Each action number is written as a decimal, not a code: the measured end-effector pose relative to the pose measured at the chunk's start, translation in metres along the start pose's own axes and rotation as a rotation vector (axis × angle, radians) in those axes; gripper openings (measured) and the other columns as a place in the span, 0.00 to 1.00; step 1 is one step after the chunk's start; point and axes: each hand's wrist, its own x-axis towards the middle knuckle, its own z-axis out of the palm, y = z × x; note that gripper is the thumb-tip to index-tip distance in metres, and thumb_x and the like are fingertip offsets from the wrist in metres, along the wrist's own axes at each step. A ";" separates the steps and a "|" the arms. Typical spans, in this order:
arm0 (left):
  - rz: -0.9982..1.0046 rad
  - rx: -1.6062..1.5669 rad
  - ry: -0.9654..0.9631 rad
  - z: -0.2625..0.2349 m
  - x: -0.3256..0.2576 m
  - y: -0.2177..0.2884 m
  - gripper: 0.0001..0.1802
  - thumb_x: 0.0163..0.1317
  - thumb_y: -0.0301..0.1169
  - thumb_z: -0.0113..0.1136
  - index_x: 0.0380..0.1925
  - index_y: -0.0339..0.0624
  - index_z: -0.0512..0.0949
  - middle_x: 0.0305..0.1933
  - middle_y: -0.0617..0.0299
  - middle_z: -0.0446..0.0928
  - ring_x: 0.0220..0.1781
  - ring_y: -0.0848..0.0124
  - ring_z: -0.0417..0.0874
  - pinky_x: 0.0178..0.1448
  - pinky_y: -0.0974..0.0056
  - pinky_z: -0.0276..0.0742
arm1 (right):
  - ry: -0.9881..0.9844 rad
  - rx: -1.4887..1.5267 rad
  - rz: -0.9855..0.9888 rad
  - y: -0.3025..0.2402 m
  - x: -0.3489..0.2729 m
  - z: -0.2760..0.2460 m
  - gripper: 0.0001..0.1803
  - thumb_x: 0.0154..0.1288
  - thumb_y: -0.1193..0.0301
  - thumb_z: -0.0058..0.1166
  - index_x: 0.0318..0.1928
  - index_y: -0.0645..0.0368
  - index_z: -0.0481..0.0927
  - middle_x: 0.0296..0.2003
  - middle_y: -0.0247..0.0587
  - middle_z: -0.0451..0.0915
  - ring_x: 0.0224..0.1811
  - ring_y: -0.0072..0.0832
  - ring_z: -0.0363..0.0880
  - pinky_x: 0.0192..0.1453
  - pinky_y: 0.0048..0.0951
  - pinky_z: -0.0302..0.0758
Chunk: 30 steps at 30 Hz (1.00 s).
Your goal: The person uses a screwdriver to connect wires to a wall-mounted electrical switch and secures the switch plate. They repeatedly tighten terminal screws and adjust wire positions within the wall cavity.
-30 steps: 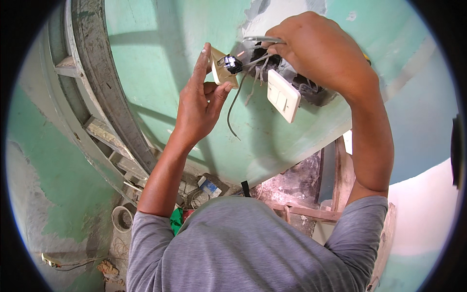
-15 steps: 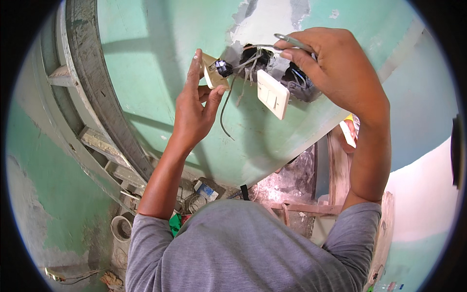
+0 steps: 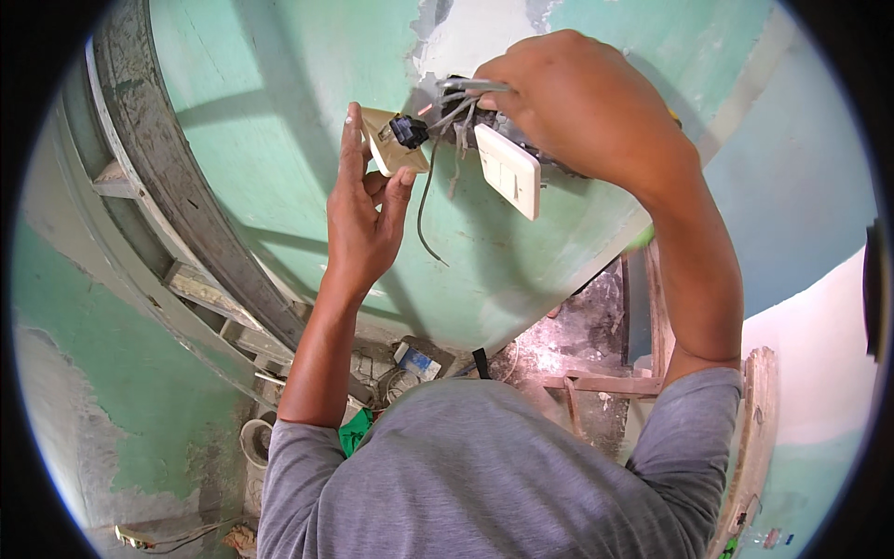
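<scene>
My left hand (image 3: 368, 210) grips a cream wall plate (image 3: 377, 130) by its edges, thumb on one side and fingers on the other. The plate's back shows a black electrical module (image 3: 409, 131). Grey wires (image 3: 452, 116) run from near it to the wall opening, and one loose wire (image 3: 424, 210) hangs below. Closed around a slim grey metal tool (image 3: 480, 85), my right hand (image 3: 568, 98) is among the wires; the tool's exact kind is unclear. A bare copper wire end (image 3: 425, 109) shows beside the module. Under my right hand hangs a white switch plate (image 3: 507, 172).
A metal ladder (image 3: 177, 214) stands on the left. My right hand partly covers the broken wall opening (image 3: 456, 90). Below are a bucket (image 3: 256, 441), a blue and white box (image 3: 416, 361) and green material (image 3: 356, 431) on the floor. A wooden frame (image 3: 750, 438) is at right.
My right hand has moved left and slightly up, bringing the tool to the wires near the module. The wall plate in my left hand has shifted slightly left in view.
</scene>
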 end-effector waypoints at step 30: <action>-0.394 -0.425 -0.169 0.025 -0.041 -0.054 0.23 0.83 0.44 0.53 0.62 0.35 0.75 0.48 0.57 0.83 0.46 0.71 0.85 0.51 0.65 0.82 | 0.017 1.135 0.699 -0.090 -0.161 0.100 0.11 0.77 0.68 0.62 0.42 0.66 0.82 0.28 0.31 0.80 0.31 0.13 0.76 0.35 0.21 0.71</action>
